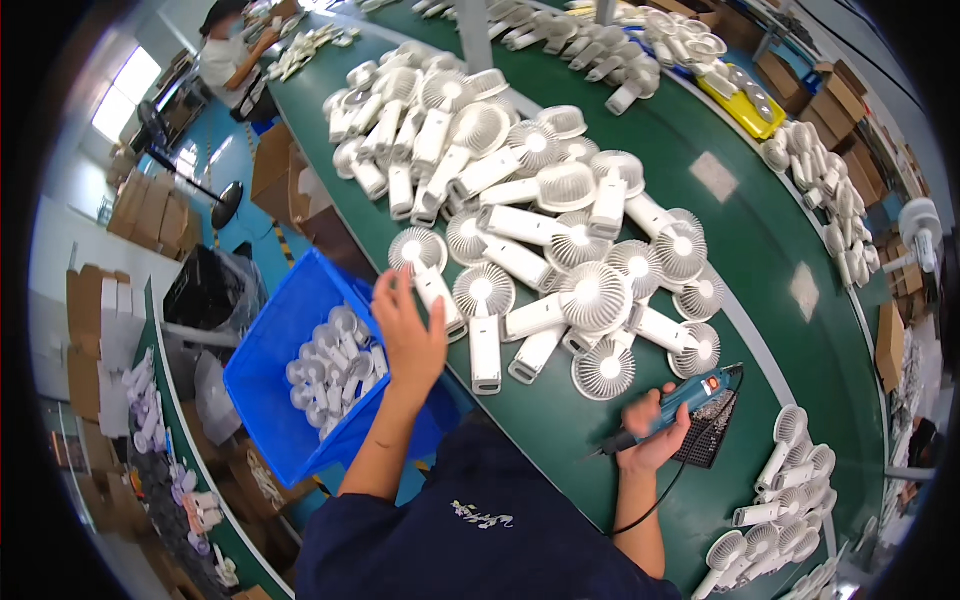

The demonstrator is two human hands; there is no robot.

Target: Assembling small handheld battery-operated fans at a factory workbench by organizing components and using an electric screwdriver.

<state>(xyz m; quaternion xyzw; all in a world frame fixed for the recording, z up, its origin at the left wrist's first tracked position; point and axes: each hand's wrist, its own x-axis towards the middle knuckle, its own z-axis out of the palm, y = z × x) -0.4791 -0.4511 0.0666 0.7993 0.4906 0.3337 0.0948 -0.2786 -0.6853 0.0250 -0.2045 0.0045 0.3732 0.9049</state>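
Note:
My left hand (412, 340) reaches over the near edge of the pile with its fingers spread. Its fingertips are beside a white handheld fan (436, 292); I cannot tell whether they touch it. Wrapped in my right hand (648, 440) is a teal electric screwdriver (692, 394), its dark tip pointing left and a black cord trailing from it. Under and beside the tool sits a black tray (704, 446) holding small screws. A large heap of white handheld fans (597, 298) covers the bench between and beyond my hands.
A blue bin (262, 400) with several white fans in it stands left of the green bench (740, 290). More fans (775, 530) lie at the right. At the back are a yellow tray (745, 108) and a metal post (474, 35). Another person (232, 65) works at the far left.

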